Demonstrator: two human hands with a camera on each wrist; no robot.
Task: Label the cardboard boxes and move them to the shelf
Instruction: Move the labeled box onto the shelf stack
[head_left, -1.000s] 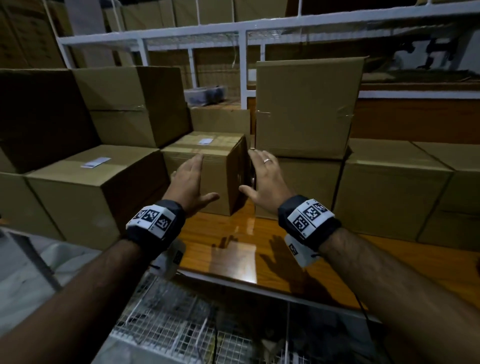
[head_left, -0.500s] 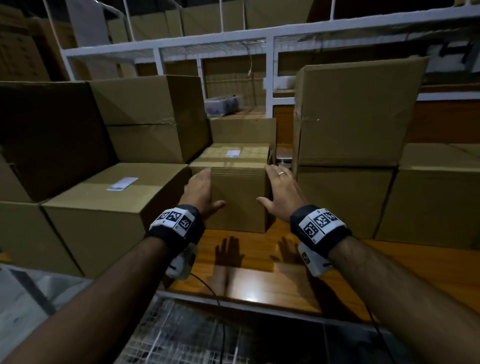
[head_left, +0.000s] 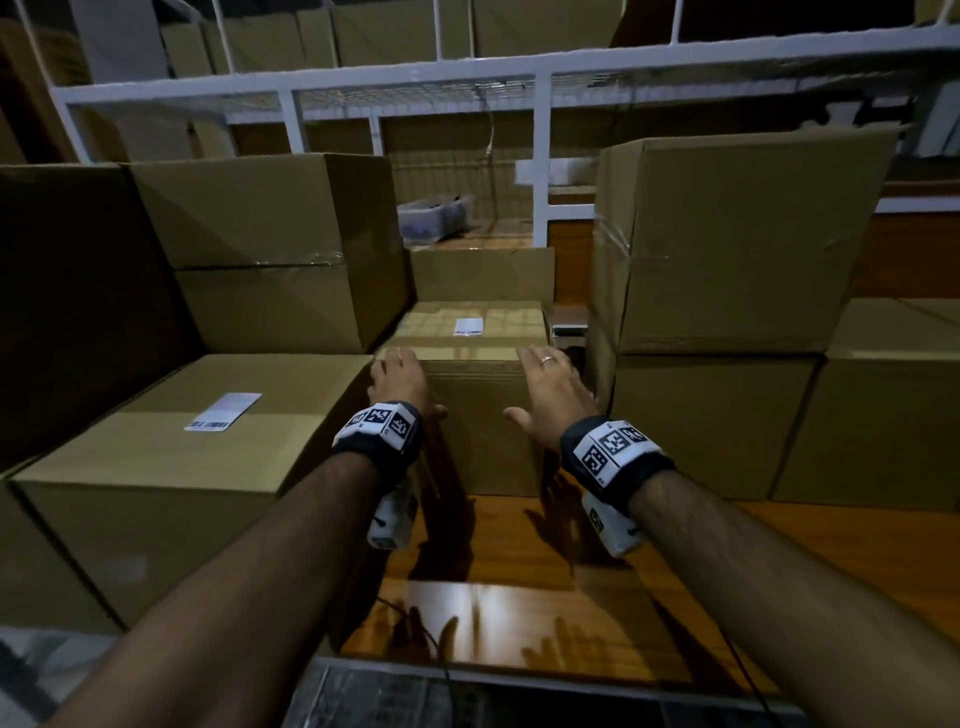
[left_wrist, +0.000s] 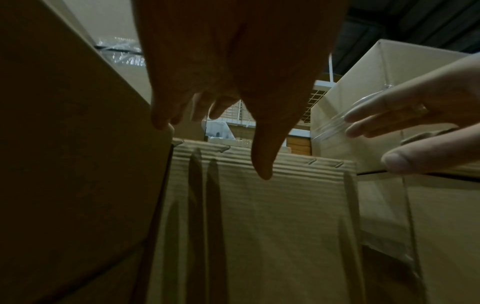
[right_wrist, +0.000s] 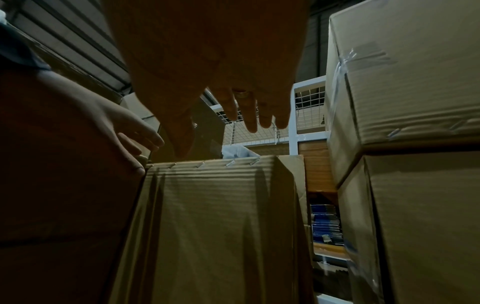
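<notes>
A small cardboard box stands on the wooden shelf, square between larger boxes, with a white label on its top. My left hand is at the box's upper left front corner and my right hand at its upper right front corner. Both have straight, spread fingers and hold nothing. In the left wrist view my left hand hangs over the box's stapled front face; in the right wrist view my right hand does the same over the face. Whether the palms touch the face is unclear.
A big labelled box sits tight on the left, with two stacked boxes behind it. Stacked boxes rise on the right. A white shelf frame and a plastic bin are behind. Bare shelf wood lies in front.
The small box has turned from angled to square and slid back between its neighbours. Both hands followed it forward, staying spread at its front.
</notes>
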